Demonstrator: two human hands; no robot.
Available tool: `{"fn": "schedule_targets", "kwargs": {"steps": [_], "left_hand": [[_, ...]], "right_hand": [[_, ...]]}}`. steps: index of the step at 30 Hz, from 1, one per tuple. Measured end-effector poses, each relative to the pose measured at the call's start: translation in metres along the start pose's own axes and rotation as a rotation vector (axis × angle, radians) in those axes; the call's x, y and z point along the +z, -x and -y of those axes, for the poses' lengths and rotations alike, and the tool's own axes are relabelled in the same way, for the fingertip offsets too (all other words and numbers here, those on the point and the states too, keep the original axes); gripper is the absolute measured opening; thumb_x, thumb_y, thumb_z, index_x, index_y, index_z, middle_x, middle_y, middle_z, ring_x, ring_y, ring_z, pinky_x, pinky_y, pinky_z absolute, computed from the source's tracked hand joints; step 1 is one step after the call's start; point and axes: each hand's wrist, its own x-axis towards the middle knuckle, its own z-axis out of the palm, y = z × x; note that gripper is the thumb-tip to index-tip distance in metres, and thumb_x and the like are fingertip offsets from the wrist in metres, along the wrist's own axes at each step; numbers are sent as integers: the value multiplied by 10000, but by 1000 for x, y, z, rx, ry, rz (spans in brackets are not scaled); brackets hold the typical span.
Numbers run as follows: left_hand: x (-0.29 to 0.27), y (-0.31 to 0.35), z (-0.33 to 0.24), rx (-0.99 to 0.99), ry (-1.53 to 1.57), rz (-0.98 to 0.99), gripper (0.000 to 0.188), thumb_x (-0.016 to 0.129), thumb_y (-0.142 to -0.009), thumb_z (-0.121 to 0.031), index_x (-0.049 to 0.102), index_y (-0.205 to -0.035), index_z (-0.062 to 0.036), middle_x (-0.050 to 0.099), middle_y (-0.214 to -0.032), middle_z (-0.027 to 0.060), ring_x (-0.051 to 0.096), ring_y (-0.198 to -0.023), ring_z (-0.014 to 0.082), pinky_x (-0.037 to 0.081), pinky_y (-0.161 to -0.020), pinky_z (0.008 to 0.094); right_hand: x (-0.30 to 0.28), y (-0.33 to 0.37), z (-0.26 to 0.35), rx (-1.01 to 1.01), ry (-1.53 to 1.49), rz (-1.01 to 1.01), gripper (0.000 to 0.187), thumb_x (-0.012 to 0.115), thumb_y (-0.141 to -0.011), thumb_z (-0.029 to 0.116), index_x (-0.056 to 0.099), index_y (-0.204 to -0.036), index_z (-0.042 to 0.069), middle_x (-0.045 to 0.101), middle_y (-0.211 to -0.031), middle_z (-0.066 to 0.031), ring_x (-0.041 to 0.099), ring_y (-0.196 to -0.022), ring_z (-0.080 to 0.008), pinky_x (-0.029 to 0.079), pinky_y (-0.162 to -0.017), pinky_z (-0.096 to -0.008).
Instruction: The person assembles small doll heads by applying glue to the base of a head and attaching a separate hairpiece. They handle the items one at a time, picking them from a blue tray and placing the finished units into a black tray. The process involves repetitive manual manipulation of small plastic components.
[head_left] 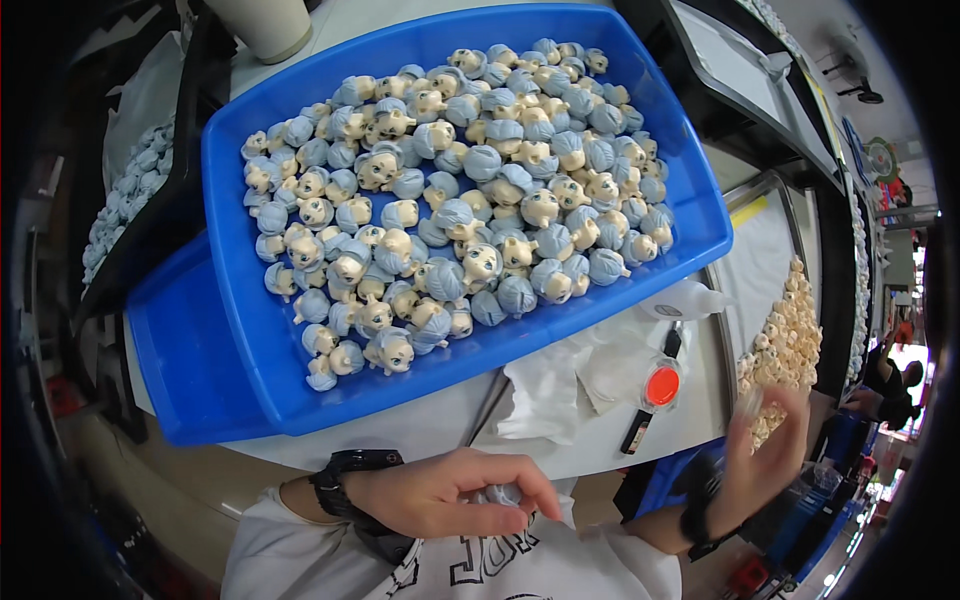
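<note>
Head view: at near centre, the left hand (450, 500) has its grip closed around a blue-grey piece (503, 494), the curled fingers presumably keeping this small rounded form from slipping. At right, the blurred right hand (778, 440) overlaps a pile of beige pieces (792, 335); whether its grip is empty cannot be told. Farther off, a blue tub's (430, 390) raised walls likely contain the loose doll heads (482, 262).
</note>
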Motion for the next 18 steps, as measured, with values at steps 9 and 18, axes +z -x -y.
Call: {"fn": "schedule_targets", "kwargs": {"steps": [9,18], "left_hand": [[-6,6,-3,-45,-116,-44,306,613,-834,-248,558,-1008,-2,604,-902,82,583,-820,172,442,-719,272],[1,-2,0,45,-56,-97,326,371,-830,-70,425,-1134,34,495,-824,100,462,-708,144,390,-645,262]], "right_hand": [[48,38,74,-506,-612,208,217,705,-565,147,667,-778,129,595,-672,6,487,-580,-115,353,-520,-254],[22,12,35,-383,-407,80,221,670,-539,6,596,-746,14,586,-721,-117,531,-600,-210,394,-518,-311]]}}
